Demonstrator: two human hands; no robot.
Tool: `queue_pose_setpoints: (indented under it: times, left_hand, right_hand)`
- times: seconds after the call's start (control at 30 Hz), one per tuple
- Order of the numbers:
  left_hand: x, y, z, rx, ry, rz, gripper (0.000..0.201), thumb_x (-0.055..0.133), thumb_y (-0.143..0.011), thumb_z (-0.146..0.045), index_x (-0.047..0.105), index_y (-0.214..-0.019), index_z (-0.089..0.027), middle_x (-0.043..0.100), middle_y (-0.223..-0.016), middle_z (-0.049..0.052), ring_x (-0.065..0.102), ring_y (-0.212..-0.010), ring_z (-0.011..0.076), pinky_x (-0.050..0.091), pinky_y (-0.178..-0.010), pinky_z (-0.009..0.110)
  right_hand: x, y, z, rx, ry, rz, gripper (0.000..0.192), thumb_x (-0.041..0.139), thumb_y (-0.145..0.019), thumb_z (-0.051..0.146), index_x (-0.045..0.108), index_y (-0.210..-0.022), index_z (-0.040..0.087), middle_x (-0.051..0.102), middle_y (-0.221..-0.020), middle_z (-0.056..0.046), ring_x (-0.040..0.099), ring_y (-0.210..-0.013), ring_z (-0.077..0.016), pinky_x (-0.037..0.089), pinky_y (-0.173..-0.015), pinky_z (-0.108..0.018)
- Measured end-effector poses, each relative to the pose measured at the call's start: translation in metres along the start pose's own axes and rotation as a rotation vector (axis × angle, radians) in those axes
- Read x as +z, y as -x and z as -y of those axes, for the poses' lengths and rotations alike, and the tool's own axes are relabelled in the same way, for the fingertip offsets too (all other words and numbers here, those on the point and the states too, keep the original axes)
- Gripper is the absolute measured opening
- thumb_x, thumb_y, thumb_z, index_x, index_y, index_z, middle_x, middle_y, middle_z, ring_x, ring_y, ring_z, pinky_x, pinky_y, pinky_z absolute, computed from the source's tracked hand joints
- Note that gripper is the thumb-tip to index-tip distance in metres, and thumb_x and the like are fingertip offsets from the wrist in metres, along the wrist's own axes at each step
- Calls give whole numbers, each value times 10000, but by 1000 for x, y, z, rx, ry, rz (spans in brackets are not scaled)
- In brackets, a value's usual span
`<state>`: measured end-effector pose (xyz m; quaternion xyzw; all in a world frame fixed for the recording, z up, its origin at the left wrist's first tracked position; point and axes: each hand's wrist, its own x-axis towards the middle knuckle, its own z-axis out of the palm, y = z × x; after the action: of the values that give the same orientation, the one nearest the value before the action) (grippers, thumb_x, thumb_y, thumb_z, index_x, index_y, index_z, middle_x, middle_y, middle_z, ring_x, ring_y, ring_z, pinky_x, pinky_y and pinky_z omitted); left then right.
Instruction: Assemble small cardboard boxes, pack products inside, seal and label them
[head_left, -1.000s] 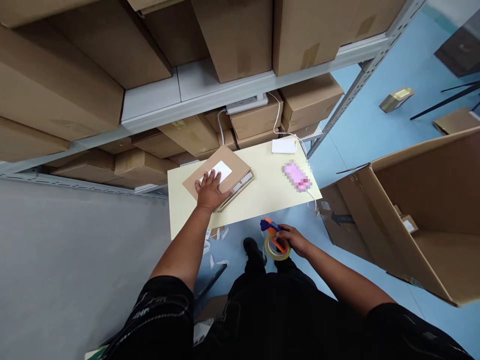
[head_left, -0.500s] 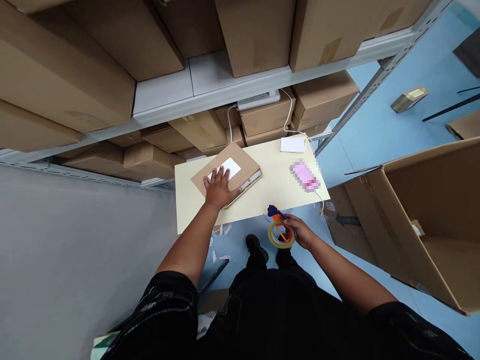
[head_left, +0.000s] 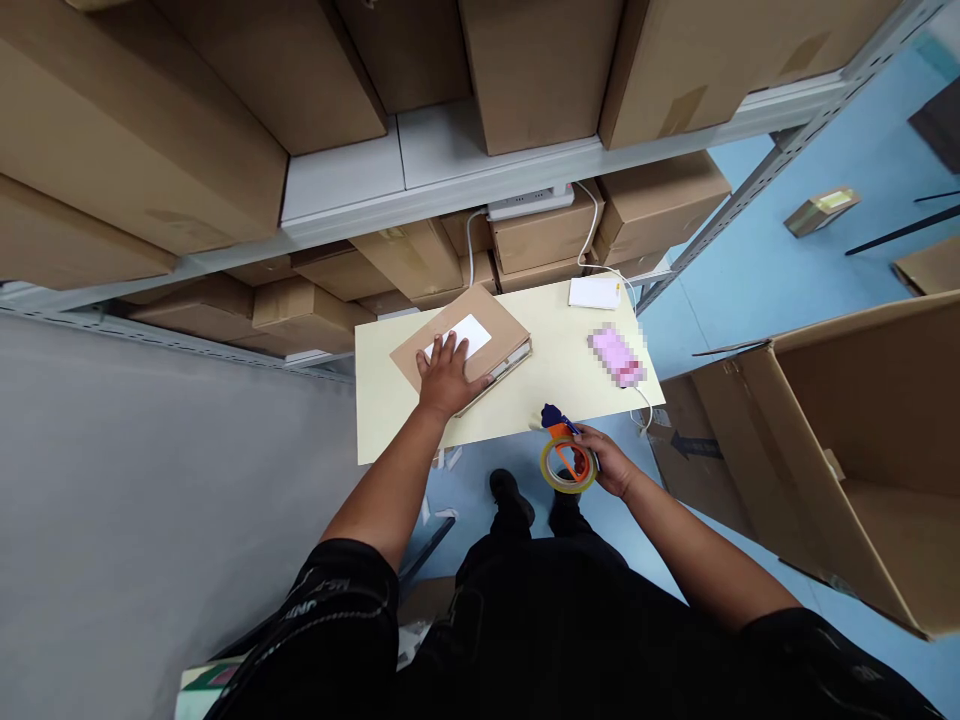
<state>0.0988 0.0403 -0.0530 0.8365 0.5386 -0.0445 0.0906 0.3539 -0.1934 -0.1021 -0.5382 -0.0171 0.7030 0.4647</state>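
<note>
The left arm reaches forward, and the left hand (head_left: pixel 446 378) lies palm down with fingers spread, gripping nothing, pressed flat on a closed cardboard box (head_left: pixel 499 322). Its fingertips cover part of a white label (head_left: pixel 474 332), while the thumb stretches to the right along the box's near edge. The right forearm angles inward; the right hand (head_left: pixel 611 462), to the right of and nearer the body than the left, is curled around a tape dispenser (head_left: pixel 556 428) with its roll hanging below. The dispenser's blue head points away from the body at the table's (head_left: pixel 562 370) near edge; I cannot tell if they touch.

Beyond the right hand, on the table, are a pink pixelated item (head_left: pixel 616 355) and, farther off, a flat white box (head_left: pixel 595 293). A large open carton (head_left: pixel 757 430) crowds the right hand's outer side. Past both hands, a shelf beam (head_left: pixel 450 180) crosses, with cartons (head_left: pixel 546 240) packed beneath it. White scraps (head_left: pixel 445 513) lie on the floor, lower than the left hand.
</note>
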Motion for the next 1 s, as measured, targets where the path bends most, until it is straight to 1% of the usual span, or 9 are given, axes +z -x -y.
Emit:
queue_pose_setpoints:
  times: [0.17, 0.3, 0.37, 0.43, 0.53, 0.63, 0.7, 0.83, 1.0]
  left_hand:
    - [-2, 0, -3, -5, -14, 28, 940, 465, -890, -776, 277, -1635, -235, 174, -1726, 127, 91, -1593, 388, 97, -1234, 661]
    - [-16, -1, 2, 19, -33, 80, 836, 381, -952, -721, 290, -1631, -242, 182, -1727, 109, 156, -1585, 367, 184, -1231, 615]
    - [-28, -1, 18, 78, -30, 108, 795, 390, -969, -675, 301, -1628, -239, 159, -1734, 96, 205, -1578, 334, 242, -1234, 538]
    - [-40, 0, 42, 201, -31, 135, 815, 474, -946, -635, 291, -1632, -235, 123, -1742, 78, 213, -1579, 297, 252, -1245, 453]
    - [-50, 5, 84, 384, -123, 286, 1022, 670, -793, -672, 246, -1645, -300, 126, -1743, 49, 112, -1594, 352, 123, -1269, 534]
    - [-48, 9, 111, 465, -202, 394, 1157, 763, -723, -634, 176, -1660, -296, 93, -1744, 82, 71, -1598, 363, 106, -1259, 550]
    - [-42, 11, 118, 484, -228, 369, 1104, 763, -762, -574, 183, -1659, -296, 105, -1741, 90, 74, -1600, 350, 105, -1255, 540]
    - [-31, 15, 115, 490, -212, 238, 961, 729, -840, -486, 233, -1647, -322, 199, -1725, 87, 142, -1590, 342, 97, -1245, 558]
    - [-18, 24, 110, 452, -159, 143, 931, 743, -837, -467, 279, -1633, -333, 278, -1700, 96, 214, -1569, 359, 126, -1229, 576]
  right_hand:
    - [3, -2, 4, -5, 7, -21, 480, 843, -653, 325, 699, -1094, 199, 763, -904, -31, 706, -763, -194, 579, -701, -286]
    - [7, -7, 6, -3, 33, -61, 498, 833, -660, 337, 688, -1116, 199, 772, -965, -55, 723, -818, -226, 589, -721, -314]
    - [10, -11, 7, 6, 37, -63, 504, 833, -658, 339, 684, -1118, 199, 772, -970, -59, 722, -819, -228, 589, -713, -316]
    - [14, -16, 6, 7, 45, -49, 503, 837, -651, 340, 683, -1108, 198, 769, -950, -54, 713, -797, -218, 581, -683, -303]
    - [20, -27, 2, 0, 74, -37, 490, 838, -645, 351, 687, -1085, 196, 759, -895, -38, 685, -716, -191, 547, -607, -278]
    - [27, -39, -3, 3, 92, -51, 491, 829, -648, 366, 684, -1086, 198, 749, -856, -26, 668, -675, -180, 525, -573, -273]
    - [32, -48, -6, -1, 106, -48, 486, 818, -659, 382, 680, -1086, 196, 735, -813, -17, 657, -652, -178, 512, -554, -272]
    - [43, -65, -8, -31, 115, -74, 491, 803, -672, 414, 662, -1087, 193, 685, -709, 10, 611, -584, -164, 472, -507, -267]
    - [57, -76, -17, -36, 156, -77, 476, 794, -674, 420, 654, -1076, 206, 671, -698, 21, 603, -577, -159, 471, -504, -264]
